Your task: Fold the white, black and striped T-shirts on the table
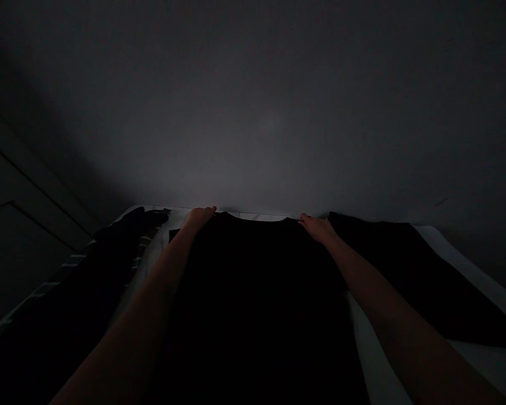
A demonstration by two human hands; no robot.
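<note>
A black T-shirt (261, 298) lies spread out in front of me, its neckline at the far end near the wall. My left hand (200, 216) is closed on the shirt's left shoulder, thumb and fingers pinching the cloth. On the other side of the neckline, my right hand (317, 226) grips the right shoulder in the same way. Both arms are stretched forward along the shirt's sides. The scene is very dark, so the shirt's folds and lower edge cannot be made out.
A flat black cloth (413, 270) lies to the right on a white sheet (442, 247). Dark garments (96, 275) are heaped at the left over a striped cloth (46, 289). A grey wall (261, 112) rises behind, and a panelled door or cupboard (21, 225) stands at left.
</note>
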